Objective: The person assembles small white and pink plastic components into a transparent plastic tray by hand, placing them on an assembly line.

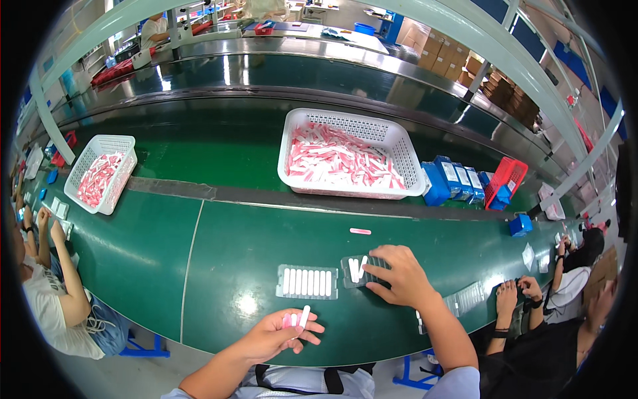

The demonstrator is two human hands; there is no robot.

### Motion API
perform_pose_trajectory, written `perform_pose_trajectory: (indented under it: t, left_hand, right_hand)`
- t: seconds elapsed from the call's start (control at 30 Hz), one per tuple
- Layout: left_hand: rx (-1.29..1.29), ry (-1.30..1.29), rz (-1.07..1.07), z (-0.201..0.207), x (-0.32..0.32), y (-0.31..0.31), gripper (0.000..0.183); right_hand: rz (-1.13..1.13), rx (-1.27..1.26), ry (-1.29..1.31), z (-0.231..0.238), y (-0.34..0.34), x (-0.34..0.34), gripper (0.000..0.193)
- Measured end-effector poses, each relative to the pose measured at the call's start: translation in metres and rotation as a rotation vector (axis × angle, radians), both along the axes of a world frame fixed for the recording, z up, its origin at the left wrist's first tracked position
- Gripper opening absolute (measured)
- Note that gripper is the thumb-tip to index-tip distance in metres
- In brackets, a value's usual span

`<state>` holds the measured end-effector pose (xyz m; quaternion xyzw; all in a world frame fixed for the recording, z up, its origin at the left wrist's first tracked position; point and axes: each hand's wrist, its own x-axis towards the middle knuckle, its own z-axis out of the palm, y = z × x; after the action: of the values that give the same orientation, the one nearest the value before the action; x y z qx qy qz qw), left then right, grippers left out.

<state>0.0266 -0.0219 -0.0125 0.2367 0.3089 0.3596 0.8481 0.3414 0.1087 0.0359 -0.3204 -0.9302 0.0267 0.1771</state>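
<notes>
My left hand (276,336) is closed around several small flat pink-and-white sticks (305,316), one standing up from the fingers. Over a clear plastic tray (355,282), my right hand (404,276) bends its fingers down. Its fingertips are at a tilted white stick (363,266) beside a couple of others in the tray's left slots; the hand covers part of the right slots. To the left lies a second clear tray (306,297), with a row of several white sticks in it. A single pink-and-white stick (361,231) lies on the green table beyond the trays.
A large white basket (345,191) heaped with pink-and-white sticks stands beyond the table; a smaller basket (128,159) is left. Blue boxes (452,179) and a red basket (506,181) stand right. Stacked clear trays (465,299) lie near my right forearm. Co-workers sit both sides.
</notes>
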Motion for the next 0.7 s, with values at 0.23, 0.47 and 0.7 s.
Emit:
perform_pose_trajectory:
  t: [0.23,0.47,0.7]
  left_hand:
    - [0.147,0.326,-0.203,0.009,0.004,0.017,0.017]
    - [0.847,0.894,-0.301,0.059,0.017,0.055,0.02]
    - [0.86,0.952,-0.207,0.058,0.005,0.064,0.021]
  right_hand:
    - [0.013,-0.061,-0.029,-0.01,-0.001,0.007,0.033]
    - [-0.086,-0.014,-0.092,-0.006,-0.028,-0.012,0.036]
    - [-0.066,-0.038,-0.075,0.002,-0.032,-0.018,0.052]
